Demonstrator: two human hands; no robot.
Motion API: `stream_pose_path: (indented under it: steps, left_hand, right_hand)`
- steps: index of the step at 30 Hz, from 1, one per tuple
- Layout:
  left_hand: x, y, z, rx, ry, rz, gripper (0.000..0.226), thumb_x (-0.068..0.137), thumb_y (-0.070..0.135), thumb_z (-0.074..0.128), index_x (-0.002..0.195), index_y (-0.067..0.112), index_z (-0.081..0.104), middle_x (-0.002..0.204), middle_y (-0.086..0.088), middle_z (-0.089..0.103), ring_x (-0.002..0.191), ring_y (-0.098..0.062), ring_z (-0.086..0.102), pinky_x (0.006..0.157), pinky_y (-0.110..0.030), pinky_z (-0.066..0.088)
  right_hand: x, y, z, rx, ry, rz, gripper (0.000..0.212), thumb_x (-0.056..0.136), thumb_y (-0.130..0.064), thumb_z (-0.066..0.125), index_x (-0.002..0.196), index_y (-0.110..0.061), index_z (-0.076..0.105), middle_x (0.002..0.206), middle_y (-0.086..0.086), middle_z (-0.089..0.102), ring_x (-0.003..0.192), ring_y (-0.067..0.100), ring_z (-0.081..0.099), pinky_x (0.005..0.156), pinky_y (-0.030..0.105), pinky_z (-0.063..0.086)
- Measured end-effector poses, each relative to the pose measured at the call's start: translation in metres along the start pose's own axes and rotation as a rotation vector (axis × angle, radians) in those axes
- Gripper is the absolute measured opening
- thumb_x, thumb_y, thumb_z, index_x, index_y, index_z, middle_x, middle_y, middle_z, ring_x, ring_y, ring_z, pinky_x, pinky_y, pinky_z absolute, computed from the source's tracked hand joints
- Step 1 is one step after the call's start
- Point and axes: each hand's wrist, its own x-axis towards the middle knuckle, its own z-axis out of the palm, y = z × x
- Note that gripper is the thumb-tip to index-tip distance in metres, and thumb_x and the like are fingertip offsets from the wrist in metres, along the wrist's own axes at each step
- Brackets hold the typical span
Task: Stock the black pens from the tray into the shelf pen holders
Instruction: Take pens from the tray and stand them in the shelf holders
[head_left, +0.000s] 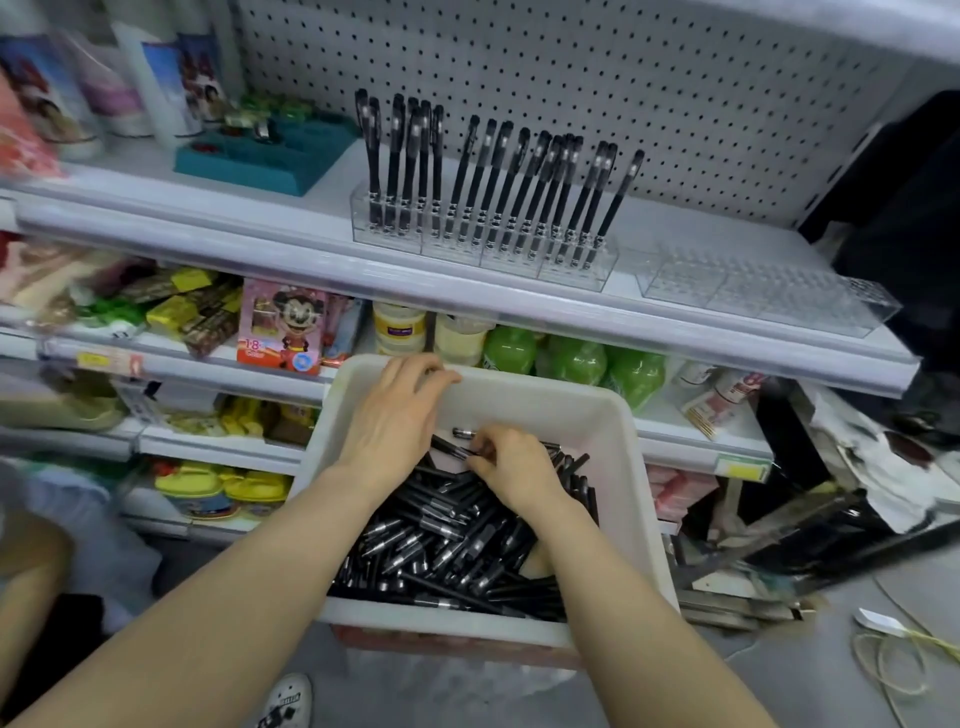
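The right hand (511, 462) pinches one of the black pens (457, 540) heaped in the near tray (615, 415) while the left hand (395, 410) seems to clasp another at its far rim, and tangled neighbours may snag and spill on the lift toward the far shelf's pen holders (571, 270).

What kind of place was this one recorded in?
Most likely a retail shop aisle: tiered shelves backed by pegboard, a boxed toy on a lower shelf, and black pens standing in clear holders.
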Motion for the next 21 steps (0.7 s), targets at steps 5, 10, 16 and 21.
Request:
stream_pose_path:
  steps: [5, 10, 16, 21]
  left_hand:
    - [-0.007, -0.003, 0.011, -0.003, -0.204, 0.023, 0.022, 0.093, 0.020, 0.058, 0.114, 0.019, 0.066, 0.107, -0.001, 0.063, 0.103, -0.022, 0.056, 0.075, -0.041, 0.054]
    - [-0.002, -0.003, 0.009, -0.082, -0.263, -0.065, 0.029, 0.097, 0.028, 0.052, 0.125, 0.022, 0.059, 0.118, 0.003, 0.060, 0.111, -0.018, 0.053, 0.087, -0.039, 0.049]
    - [0.009, 0.007, -0.003, -0.242, -0.168, -0.137, 0.012, 0.095, 0.023, 0.055, 0.106, 0.020, 0.060, 0.101, 0.006, 0.060, 0.092, -0.014, 0.057, 0.075, -0.036, 0.050]
    - [0.028, 0.006, -0.020, -0.277, -0.048, -0.151, 0.017, 0.093, 0.021, 0.059, 0.110, 0.019, 0.062, 0.100, 0.003, 0.062, 0.092, -0.017, 0.059, 0.075, -0.033, 0.048]
  right_hand:
    - [-0.001, 0.001, -0.007, 0.176, 0.095, 0.061, 0.012, 0.088, -0.023, 0.068, 0.099, -0.017, 0.069, 0.093, -0.001, 0.071, 0.088, 0.018, 0.064, 0.080, 0.027, 0.050]
    - [0.005, -0.013, -0.036, 0.561, 0.284, 0.077, 0.007, 0.087, -0.018, 0.070, 0.090, -0.024, 0.067, 0.085, -0.012, 0.067, 0.080, 0.000, 0.059, 0.068, 0.006, 0.042]
    - [0.017, -0.034, -0.055, 0.928, 0.330, 0.072, 0.022, 0.083, -0.011, 0.075, 0.102, -0.017, 0.064, 0.082, 0.005, 0.066, 0.072, 0.013, 0.062, 0.065, 0.023, 0.053]
    - [0.030, -0.055, -0.067, 0.975, 0.285, 0.075, 0.016, 0.084, -0.009, 0.075, 0.096, -0.004, 0.066, 0.079, 0.015, 0.070, 0.068, 0.018, 0.066, 0.064, 0.029, 0.056]
